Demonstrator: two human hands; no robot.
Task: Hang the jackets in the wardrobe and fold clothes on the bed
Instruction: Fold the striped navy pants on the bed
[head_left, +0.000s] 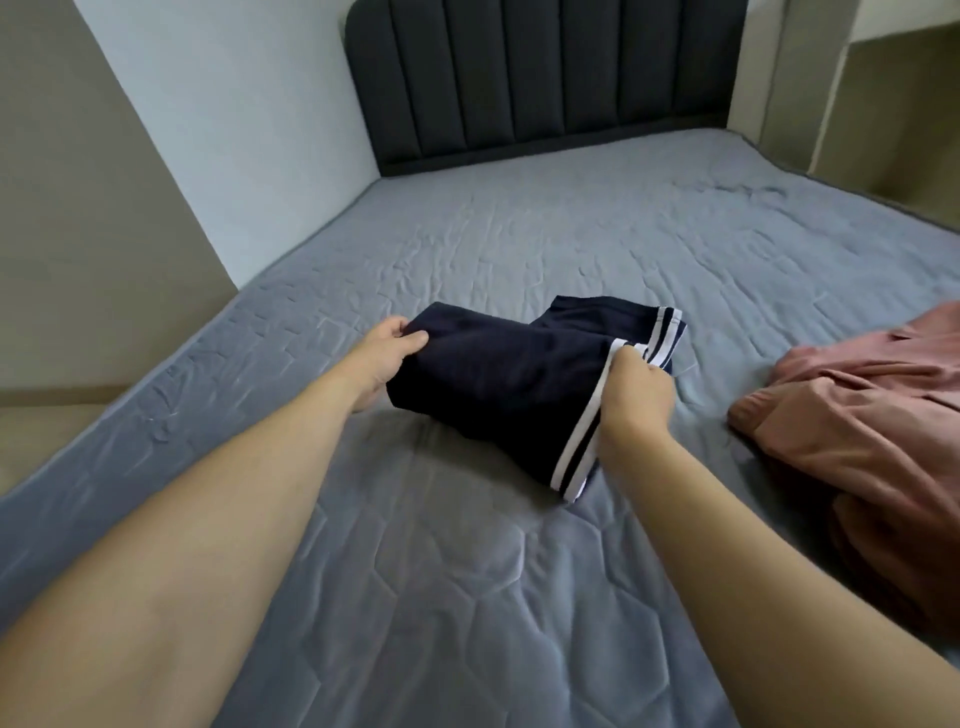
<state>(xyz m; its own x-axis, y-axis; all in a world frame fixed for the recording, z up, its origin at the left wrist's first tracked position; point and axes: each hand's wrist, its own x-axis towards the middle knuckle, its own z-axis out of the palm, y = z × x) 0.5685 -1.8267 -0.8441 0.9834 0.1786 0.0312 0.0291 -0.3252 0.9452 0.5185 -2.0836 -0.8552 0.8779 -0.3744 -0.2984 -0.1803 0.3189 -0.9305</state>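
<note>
Navy shorts with white side stripes lie mid-bed, partly doubled over, one leg reaching toward the far side. The left hand pinches the left edge, fingers curled on the cloth; the right hand grips the striped side, apparently stretching the fabric flat for a fold. At near right a crumpled pink garment waits on the grey quilted bed, below the dark headboard.
</note>
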